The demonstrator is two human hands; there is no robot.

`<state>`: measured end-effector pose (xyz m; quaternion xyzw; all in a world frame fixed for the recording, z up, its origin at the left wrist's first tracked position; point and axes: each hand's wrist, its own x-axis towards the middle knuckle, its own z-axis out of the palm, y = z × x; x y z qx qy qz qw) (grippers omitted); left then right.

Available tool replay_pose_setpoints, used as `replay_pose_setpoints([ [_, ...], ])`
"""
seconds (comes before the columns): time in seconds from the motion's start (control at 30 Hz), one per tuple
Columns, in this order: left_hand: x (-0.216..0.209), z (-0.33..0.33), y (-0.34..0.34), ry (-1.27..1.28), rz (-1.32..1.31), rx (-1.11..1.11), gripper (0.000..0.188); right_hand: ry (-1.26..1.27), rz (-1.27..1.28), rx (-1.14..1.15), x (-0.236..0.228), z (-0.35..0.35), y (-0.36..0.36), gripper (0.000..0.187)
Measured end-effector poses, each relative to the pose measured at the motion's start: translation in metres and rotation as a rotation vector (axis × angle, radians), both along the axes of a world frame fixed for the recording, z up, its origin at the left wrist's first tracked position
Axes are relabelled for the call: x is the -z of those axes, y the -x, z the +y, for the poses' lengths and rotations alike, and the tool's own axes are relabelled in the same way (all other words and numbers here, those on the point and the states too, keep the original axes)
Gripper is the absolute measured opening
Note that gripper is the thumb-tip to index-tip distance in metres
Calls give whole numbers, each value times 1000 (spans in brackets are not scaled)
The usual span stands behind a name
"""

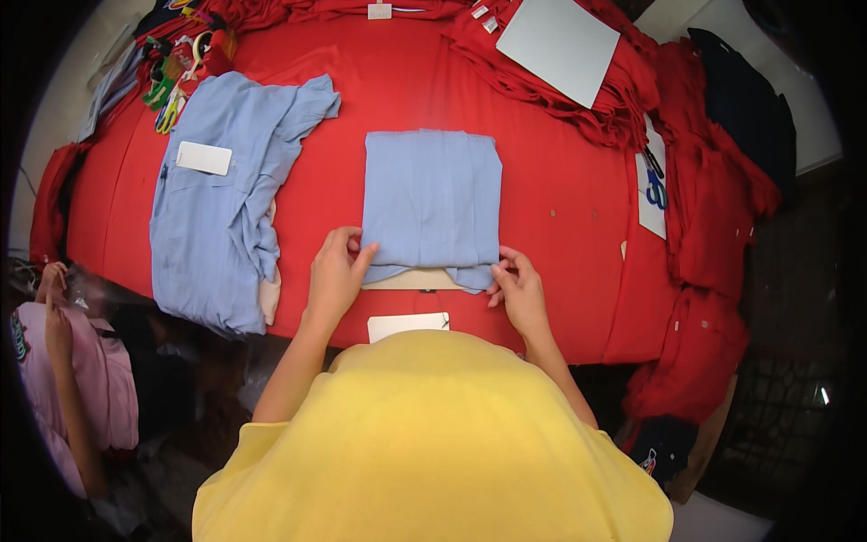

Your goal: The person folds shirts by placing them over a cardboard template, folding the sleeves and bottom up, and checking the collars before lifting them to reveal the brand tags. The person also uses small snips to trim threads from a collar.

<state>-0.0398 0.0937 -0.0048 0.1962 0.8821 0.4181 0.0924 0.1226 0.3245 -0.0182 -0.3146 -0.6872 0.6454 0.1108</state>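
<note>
A light blue garment [432, 199], folded into a neat rectangle, lies on the red-covered table in front of me. A strip of pale board [414, 279] shows under its near edge. My left hand [338, 268] grips the near left edge of the garment, its thumb on top of the cloth. At the near right corner, my right hand [517, 287] pinches the cloth between thumb and fingers. A white tag [408, 326] lies at the table's front edge, close to my body.
Left of the folded one lies a loose blue shirt [212, 208] with a white tag [204, 158]. Scissors [168, 114] and tape rolls sit behind it. Red garments [470, 54] bear a white board [558, 50]. Blue-handled scissors [656, 191] lie right. A person in pink [90, 361] is at left.
</note>
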Motion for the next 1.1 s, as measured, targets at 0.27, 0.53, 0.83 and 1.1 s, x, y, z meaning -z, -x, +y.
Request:
replay_pose_setpoints([
  [0.27, 21, -1, -9, -274, -281, -89, 24, -11, 30, 38, 17, -7, 8, 33],
  [0.53, 41, -12, -17, -308, -260, -122, 29, -126, -9, -29, 6, -11, 8, 28],
  [0.83, 32, -11, -21, -304, -146, -119, 34, -197, -64, -138, 1, -5, 9, 28],
  [1.1, 30, -10, -23, -296, -143, -165, 35, -223, -52, -144, -3, -10, 7, 31],
])
